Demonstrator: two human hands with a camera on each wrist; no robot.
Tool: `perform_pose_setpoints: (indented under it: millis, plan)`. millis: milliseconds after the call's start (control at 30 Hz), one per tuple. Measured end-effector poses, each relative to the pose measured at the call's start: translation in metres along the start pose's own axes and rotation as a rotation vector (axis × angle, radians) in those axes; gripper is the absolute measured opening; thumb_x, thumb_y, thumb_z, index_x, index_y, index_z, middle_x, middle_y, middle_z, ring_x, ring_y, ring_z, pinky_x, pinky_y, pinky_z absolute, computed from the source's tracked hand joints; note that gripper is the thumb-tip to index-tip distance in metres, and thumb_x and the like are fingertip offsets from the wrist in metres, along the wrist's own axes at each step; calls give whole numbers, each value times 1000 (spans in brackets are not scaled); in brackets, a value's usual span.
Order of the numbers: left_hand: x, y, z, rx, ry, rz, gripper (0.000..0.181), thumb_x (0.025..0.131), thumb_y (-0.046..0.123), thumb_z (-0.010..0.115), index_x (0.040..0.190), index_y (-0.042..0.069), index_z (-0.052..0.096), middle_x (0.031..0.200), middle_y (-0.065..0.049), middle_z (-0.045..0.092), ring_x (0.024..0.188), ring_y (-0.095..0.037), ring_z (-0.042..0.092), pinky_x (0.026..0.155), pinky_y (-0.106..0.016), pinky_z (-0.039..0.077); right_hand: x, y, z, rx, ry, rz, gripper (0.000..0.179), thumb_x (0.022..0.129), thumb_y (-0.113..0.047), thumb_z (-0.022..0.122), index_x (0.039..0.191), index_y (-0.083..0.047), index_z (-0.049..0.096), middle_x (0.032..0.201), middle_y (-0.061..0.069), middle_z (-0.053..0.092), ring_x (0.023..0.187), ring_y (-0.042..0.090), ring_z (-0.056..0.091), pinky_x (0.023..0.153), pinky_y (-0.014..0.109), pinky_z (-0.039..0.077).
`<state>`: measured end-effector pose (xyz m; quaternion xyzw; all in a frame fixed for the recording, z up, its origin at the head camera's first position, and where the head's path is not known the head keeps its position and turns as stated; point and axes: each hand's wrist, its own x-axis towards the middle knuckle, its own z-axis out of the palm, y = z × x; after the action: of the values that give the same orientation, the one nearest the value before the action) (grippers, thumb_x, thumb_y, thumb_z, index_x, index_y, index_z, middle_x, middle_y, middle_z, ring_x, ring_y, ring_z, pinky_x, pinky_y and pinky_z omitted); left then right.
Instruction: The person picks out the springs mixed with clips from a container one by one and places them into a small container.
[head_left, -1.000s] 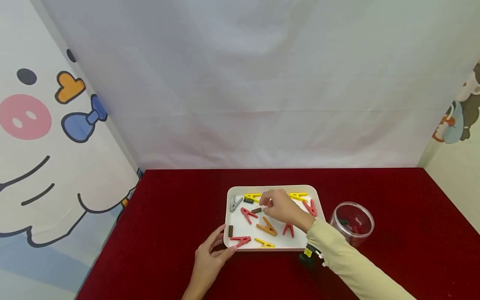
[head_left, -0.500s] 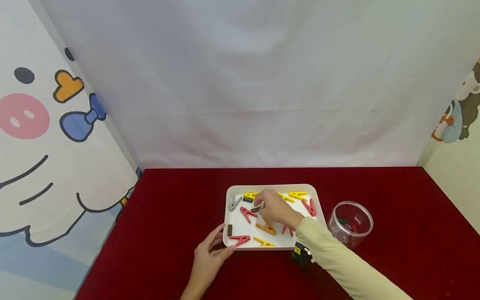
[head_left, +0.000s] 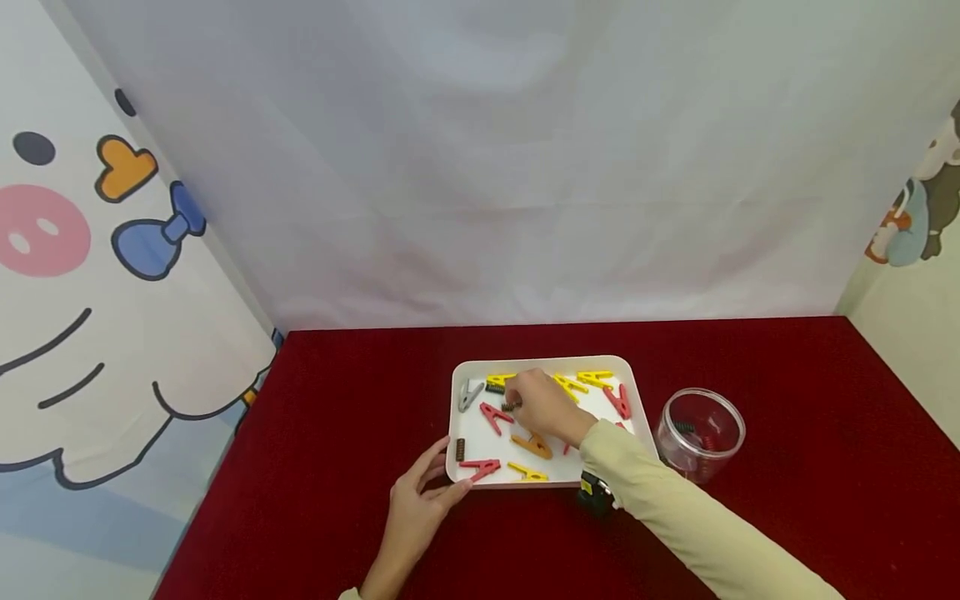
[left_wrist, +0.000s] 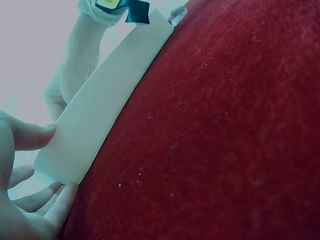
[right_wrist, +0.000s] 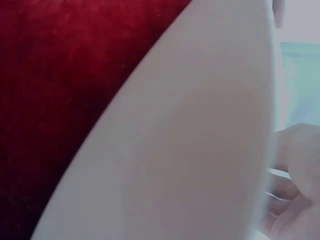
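A white rectangular tray (head_left: 555, 481) holds several plastic clips, among them an orange clip (head_left: 532, 446) and a grey clip (head_left: 470, 397). My left hand (head_left: 420, 496) grips its near left corner, thumb on the front wall and fingers at the end; the left wrist view shows the same hold on the tray (left_wrist: 95, 120). Over the tray, my right hand (head_left: 546, 404) reaches down with curled fingers and pinches the right end of a small dark coil spring (head_left: 509, 407). Its fingertips are mostly hidden. In the right wrist view the tray wall covers part of this hand (right_wrist: 297, 185).
Two other coil springs lie in the tray: a black spring (head_left: 495, 388) at the back left and a brown spring (head_left: 461, 450) by the left wall. Right of the tray stands a clear round jar (head_left: 701, 467) with green and red springs inside, on a red cloth (head_left: 360, 400).
My right hand has moved left and lower onto the dark spring, uncovering a yellow clip behind it. The left hand keeps its hold on the tray corner. The head view has shifted slightly.
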<state>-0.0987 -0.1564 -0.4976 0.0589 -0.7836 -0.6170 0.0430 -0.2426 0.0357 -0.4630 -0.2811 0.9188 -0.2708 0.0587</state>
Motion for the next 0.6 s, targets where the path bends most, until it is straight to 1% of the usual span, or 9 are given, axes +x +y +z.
perform_pose_setpoints:
  millis: [167,333,433,600]
  plan:
    - [-1,0,0,-3,0,-7,63,75,14,81,133,14,56,116,-15,59,108,-28,57,76,-25,52,-2,3,-7,48,75,-57,15,70,8,66,72,-7,67,72,1,63,69,13,54,62,29,47]
    - [0,0,1,2,5,-5,63,75,14,81,133,14,56,116,-15,60,107,-28,57,76,-26,52,-7,5,-16,62,96,-76,14,69,6,67,73,-7,67,70,1,62,67,13,52,60,28,45]
    - [0,0,1,5,10,-10,63,75,14,81,133,14,55,116,-14,59,107,-27,57,76,-26,52,-9,8,-19,60,111,-93,14,68,7,68,71,-7,66,68,0,60,65,12,51,59,28,44]
    - [1,1,1,9,15,-12,63,75,12,80,133,13,55,116,-14,60,107,-27,57,76,-26,52,-13,7,-23,81,90,-77,14,70,6,70,72,-8,67,69,-2,60,65,11,52,59,27,45]
